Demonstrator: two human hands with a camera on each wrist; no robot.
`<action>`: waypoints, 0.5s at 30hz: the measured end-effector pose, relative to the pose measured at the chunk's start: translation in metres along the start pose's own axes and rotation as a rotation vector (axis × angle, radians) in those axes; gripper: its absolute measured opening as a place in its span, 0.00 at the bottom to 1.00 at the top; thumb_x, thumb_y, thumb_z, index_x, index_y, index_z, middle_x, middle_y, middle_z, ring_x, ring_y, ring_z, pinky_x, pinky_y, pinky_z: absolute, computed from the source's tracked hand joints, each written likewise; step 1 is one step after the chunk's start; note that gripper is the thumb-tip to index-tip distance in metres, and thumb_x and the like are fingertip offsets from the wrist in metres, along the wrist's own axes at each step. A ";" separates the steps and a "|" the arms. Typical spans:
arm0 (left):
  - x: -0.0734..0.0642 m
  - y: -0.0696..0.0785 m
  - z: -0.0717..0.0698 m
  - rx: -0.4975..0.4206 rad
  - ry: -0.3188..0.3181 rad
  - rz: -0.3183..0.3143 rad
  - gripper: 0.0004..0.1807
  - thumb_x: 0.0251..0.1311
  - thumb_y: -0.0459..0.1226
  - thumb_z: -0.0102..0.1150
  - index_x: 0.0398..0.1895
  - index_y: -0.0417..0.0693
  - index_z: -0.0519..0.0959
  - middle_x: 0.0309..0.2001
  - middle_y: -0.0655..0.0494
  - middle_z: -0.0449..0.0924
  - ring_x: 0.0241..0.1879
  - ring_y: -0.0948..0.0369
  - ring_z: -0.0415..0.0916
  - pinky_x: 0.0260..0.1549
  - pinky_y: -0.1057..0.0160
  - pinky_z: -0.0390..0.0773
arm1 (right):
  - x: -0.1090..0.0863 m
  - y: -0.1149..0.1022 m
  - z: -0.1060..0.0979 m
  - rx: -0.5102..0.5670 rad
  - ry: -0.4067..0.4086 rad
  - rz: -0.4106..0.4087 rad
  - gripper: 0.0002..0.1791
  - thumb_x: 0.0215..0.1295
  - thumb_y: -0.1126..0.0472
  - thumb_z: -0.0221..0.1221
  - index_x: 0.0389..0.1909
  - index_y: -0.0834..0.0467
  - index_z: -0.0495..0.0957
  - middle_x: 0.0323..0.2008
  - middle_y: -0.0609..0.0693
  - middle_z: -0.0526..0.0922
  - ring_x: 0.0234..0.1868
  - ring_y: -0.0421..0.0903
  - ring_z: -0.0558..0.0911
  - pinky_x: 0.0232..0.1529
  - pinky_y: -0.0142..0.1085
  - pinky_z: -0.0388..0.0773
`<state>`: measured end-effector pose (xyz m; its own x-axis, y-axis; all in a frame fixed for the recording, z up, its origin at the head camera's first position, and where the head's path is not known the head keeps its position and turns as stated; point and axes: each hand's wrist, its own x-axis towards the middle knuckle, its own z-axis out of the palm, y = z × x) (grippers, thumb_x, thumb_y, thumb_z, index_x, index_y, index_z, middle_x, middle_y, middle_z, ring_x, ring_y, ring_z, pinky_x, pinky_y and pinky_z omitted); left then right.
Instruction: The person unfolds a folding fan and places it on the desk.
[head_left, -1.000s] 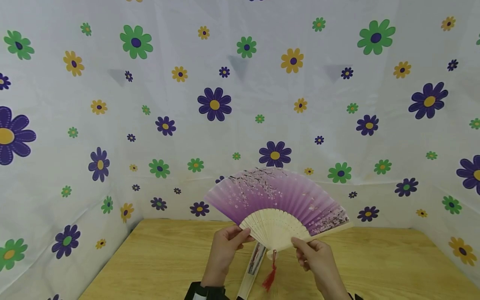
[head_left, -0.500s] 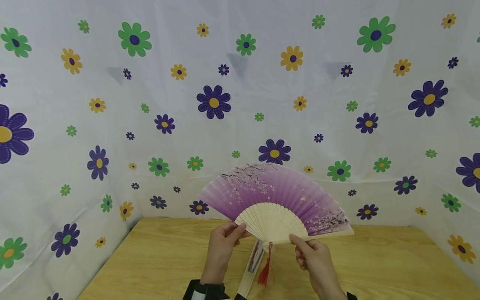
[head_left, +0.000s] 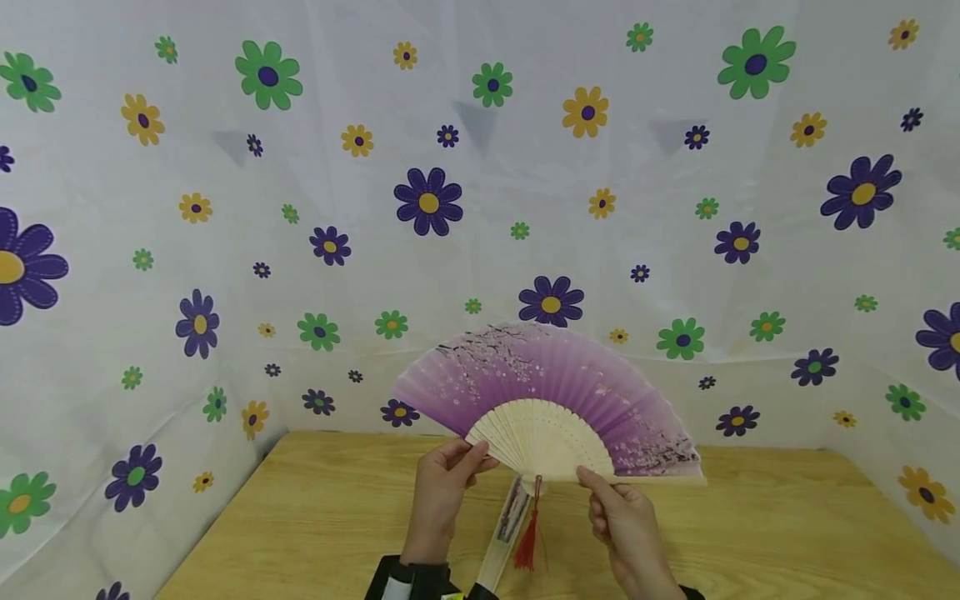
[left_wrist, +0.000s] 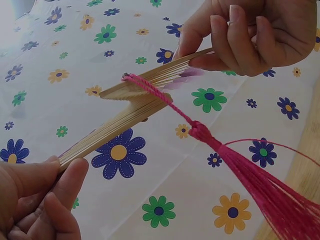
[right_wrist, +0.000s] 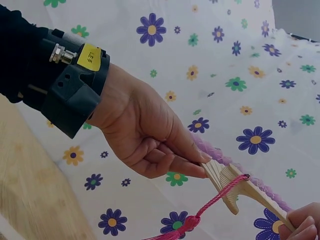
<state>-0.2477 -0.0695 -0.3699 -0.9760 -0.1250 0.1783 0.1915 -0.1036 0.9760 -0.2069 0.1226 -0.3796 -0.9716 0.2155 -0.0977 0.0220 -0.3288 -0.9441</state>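
Note:
A folding fan (head_left: pixel 577 367), spread wide, stands upright over the table, its purple leaf printed with blossom branches. My left hand (head_left: pixel 442 496) pinches the left edge of its pale ribs (head_left: pixel 536 433) between thumb and fingers. On the other side my right hand (head_left: pixel 626 512) pinches the right guard stick near the pivot. A red tassel (head_left: pixel 528 542) dangles from the pivot. From below, the left wrist view shows the folded ribs (left_wrist: pixel 115 127) edge-on, a hand at either end. Behind the tassel, a narrow pale strip (head_left: pixel 498 558) with a dark printed panel lies on the table.
The wooden table (head_left: pixel 315 517) reaches back to a white cloth (head_left: pixel 480 258) printed with flowers, which also hangs at both sides. A black wrist mount (right_wrist: pixel 75 82) with a yellow label sits on the left wrist.
The fan has tilted clockwise, so its right guard stick now lies nearly level, and its left edge has shifted left and up. Both hands keep their pinch; the tassel swings to hang straighter.

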 end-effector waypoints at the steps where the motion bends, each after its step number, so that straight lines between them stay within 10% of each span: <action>1: 0.000 0.000 0.000 -0.005 0.003 -0.001 0.12 0.64 0.31 0.59 0.38 0.24 0.81 0.19 0.67 0.85 0.25 0.71 0.81 0.24 0.71 0.67 | 0.000 0.000 0.000 0.006 -0.001 0.001 0.17 0.63 0.61 0.61 0.14 0.50 0.81 0.07 0.36 0.67 0.09 0.29 0.63 0.11 0.19 0.60; 15: 0.000 0.000 0.002 0.000 0.041 -0.003 0.10 0.64 0.30 0.59 0.39 0.26 0.82 0.19 0.68 0.85 0.26 0.70 0.82 0.26 0.70 0.68 | -0.002 0.003 0.001 0.065 -0.041 -0.021 0.20 0.68 0.63 0.56 0.15 0.49 0.81 0.07 0.35 0.65 0.10 0.29 0.61 0.12 0.20 0.58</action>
<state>-0.2481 -0.0675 -0.3691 -0.9714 -0.1654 0.1702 0.1888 -0.1045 0.9764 -0.2054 0.1199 -0.3820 -0.9806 0.1853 -0.0638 -0.0126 -0.3842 -0.9231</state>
